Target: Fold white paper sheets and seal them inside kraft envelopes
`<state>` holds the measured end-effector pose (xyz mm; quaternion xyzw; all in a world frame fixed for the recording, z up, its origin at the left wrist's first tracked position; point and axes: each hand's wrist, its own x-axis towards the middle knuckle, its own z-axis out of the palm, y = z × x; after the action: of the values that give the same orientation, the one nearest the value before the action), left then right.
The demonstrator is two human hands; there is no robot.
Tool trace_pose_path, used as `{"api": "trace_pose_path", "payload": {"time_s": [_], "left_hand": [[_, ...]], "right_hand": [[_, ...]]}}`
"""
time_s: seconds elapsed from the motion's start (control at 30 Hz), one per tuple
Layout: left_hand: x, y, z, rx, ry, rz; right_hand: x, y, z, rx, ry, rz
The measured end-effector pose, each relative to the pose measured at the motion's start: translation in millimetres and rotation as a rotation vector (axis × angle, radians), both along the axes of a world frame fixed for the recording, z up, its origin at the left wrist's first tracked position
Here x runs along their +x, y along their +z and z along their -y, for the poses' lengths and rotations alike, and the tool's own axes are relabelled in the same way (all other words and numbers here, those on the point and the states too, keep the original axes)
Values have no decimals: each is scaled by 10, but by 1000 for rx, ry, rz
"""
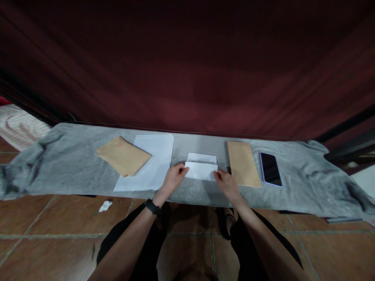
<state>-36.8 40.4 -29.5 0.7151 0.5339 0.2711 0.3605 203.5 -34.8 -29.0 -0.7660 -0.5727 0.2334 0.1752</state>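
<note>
A folded sheet of white paper [200,171] is stretched between my hands, just above the grey cloth. My left hand [175,176] pinches its left edge, and my right hand [226,182] grips its right edge. Behind the front panel, another strip of white paper shows; whether it belongs to the same sheet I cannot tell. Left of my hands lies a stack of white paper [158,150], partly covered by several brown envelopes [124,156]. Close to my right hand, a brown envelope [243,164] lies flat.
The grey cloth [73,164] covers a long narrow surface. A phone with a purple case [270,169] lies right of the single envelope. A dark red curtain [187,78] hangs along the far edge. Below, a crumpled white scrap [106,205] lies on the tiled floor [58,226].
</note>
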Motion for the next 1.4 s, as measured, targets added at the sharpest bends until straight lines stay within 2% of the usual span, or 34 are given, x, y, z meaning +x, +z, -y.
{"api": "trace_pose_path", "payload": {"time_s": [0.2, 0.43, 0.6, 0.8, 1.13, 1.4], "left_hand": [[172, 62, -88, 92, 96, -235], [305, 53, -160, 101, 168, -401], [270, 66, -187, 48, 143, -285], [163, 38, -195, -43, 72, -45], [254, 51, -248, -70, 158, -210], [236, 58, -302, -162, 145, -263]], "right_hand": [[-52, 72, -137, -93, -28, 173], [-69, 27, -245, -95, -54, 222], [-46, -6, -291, -57, -86, 174], [-48, 32, -328, -112, -72, 211], [-92, 49, -379, -101, -106, 278], [-75, 37, -389, -110, -83, 341]]}}
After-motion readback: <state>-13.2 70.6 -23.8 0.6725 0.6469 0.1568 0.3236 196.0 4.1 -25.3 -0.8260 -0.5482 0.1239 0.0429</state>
